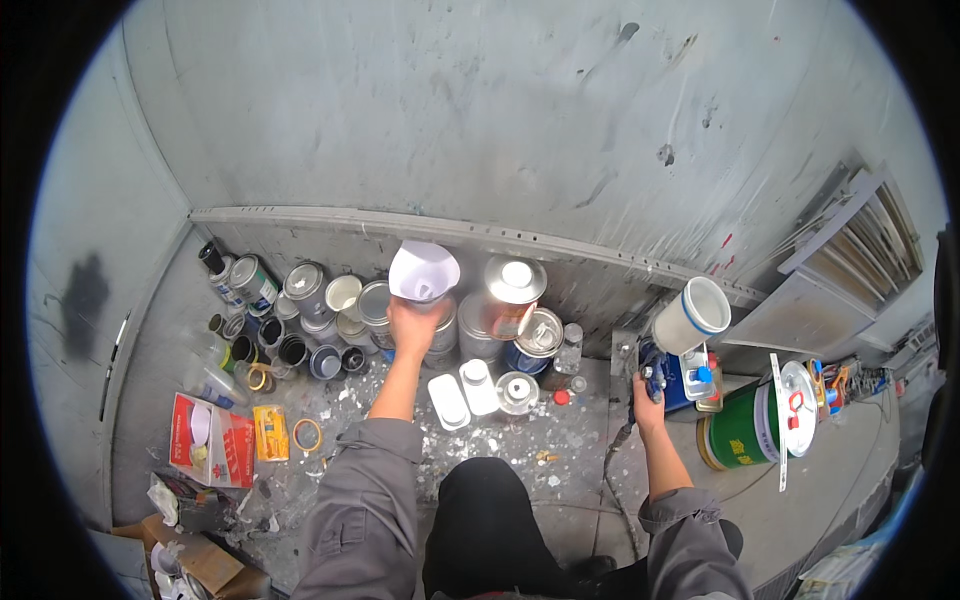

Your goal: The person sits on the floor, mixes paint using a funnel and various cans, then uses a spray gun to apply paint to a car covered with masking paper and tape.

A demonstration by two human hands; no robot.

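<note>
My left hand (417,328) is closed round the lower part of a white paper paint strainer (424,270), a cone with its wide mouth facing up. It is held over a row of paint cans near the wall. Over on the right, my right hand (649,402) grips a spray gun (653,368). A white translucent cup (690,316) sits tilted on top of the gun, and a hose (616,470) trails down from it. Beside the gun stands a blue rectangular can (682,378), partly hidden by the cup.
Metal tins stand around a silver-topped can (515,279). White plastic bottles (449,401) are in front, on the paint-spattered floor (500,455). Left are dark cups (292,352), a red box (212,440) and a tape roll (307,435). A green drum (742,428) stands right, with a stick (780,430) across it.
</note>
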